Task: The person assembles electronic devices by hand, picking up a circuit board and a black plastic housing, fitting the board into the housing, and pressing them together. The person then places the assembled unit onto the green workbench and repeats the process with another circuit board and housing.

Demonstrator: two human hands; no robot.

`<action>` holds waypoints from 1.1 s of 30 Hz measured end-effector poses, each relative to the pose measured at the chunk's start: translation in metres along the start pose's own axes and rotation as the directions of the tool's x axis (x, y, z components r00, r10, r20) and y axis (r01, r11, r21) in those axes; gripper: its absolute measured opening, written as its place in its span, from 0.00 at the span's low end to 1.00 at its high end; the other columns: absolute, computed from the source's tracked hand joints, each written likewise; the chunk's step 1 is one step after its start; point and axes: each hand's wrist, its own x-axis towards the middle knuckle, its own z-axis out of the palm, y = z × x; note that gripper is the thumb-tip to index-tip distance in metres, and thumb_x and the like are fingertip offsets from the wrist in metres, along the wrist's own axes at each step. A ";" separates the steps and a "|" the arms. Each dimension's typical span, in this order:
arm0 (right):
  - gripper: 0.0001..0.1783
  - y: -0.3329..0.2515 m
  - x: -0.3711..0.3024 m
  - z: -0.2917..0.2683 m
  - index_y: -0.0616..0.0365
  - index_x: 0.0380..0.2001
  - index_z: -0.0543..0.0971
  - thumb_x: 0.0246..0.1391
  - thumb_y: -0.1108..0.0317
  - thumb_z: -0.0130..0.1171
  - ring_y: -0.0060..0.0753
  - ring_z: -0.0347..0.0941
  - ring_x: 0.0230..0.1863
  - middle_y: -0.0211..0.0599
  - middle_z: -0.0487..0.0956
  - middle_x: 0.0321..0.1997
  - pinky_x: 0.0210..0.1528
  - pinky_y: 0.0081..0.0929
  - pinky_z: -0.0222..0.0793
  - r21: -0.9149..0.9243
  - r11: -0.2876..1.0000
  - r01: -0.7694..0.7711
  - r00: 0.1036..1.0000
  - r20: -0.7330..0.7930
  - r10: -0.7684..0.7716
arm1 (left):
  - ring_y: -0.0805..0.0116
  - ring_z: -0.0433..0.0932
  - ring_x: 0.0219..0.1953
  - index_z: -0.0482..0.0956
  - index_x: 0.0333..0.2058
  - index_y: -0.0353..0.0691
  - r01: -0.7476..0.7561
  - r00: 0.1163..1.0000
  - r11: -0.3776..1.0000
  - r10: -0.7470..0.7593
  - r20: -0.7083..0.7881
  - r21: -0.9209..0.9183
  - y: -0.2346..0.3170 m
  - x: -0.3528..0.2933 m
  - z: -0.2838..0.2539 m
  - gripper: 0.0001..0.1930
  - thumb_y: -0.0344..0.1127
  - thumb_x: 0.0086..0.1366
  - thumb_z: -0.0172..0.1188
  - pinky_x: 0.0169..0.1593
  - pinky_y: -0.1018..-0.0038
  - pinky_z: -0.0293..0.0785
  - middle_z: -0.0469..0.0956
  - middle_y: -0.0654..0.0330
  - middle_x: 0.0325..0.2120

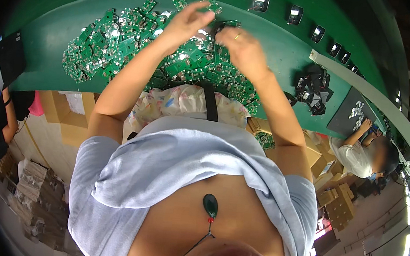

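- left hand (188, 20) fingers spread, thumb loose, nothing clearly pinched
- right hand (242, 47) curled tight around small dark part (220, 27) at its fingertips
- green circuit boards (124, 43) heaped just under both; I'd pick edges only

Both hands raised, fingers pinched

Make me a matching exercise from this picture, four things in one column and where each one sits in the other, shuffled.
Things:
1. circuit boards
2. black parts
3. cardboard boxes
4. pendant

Places:
A. on the floor, lower right
B. heaped on the green table, under both hands
C. hanging at the person's chest
D. small pile on the table, to the person's right

Pairs: 1-B, 2-D, 3-A, 4-C
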 end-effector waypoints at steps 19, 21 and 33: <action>0.05 -0.027 0.044 -0.001 0.64 0.31 0.75 0.49 0.79 0.51 0.39 0.74 0.39 0.41 0.77 0.35 0.42 0.29 0.71 0.585 0.804 -0.104 0.994 0.026 0.109 | 0.52 0.74 0.45 0.52 0.58 0.36 0.412 0.832 0.792 -0.126 0.540 -0.450 0.013 -0.034 -0.051 0.28 0.45 0.66 0.45 0.44 0.63 0.75 0.68 0.48 0.47; 0.06 -0.025 0.049 -0.003 0.61 0.32 0.76 0.50 0.78 0.51 0.34 0.74 0.35 0.38 0.77 0.36 0.35 0.25 0.72 0.602 0.798 -0.037 0.997 -0.031 0.070 | 0.53 0.75 0.43 0.50 0.60 0.37 0.398 0.847 0.800 -0.133 0.515 -0.448 0.018 -0.031 -0.047 0.32 0.52 0.65 0.42 0.42 0.66 0.77 0.67 0.49 0.48; 0.12 -0.015 0.036 -0.007 0.56 0.39 0.77 0.49 0.72 0.56 0.30 0.69 0.44 0.33 0.76 0.39 0.47 0.27 0.64 0.663 0.711 -0.235 0.972 0.174 0.159 | 0.72 0.75 0.35 0.70 0.45 0.32 0.291 0.928 0.917 -0.201 0.312 -0.274 0.017 -0.047 -0.046 0.17 0.31 0.58 0.58 0.42 0.77 0.72 0.74 0.58 0.38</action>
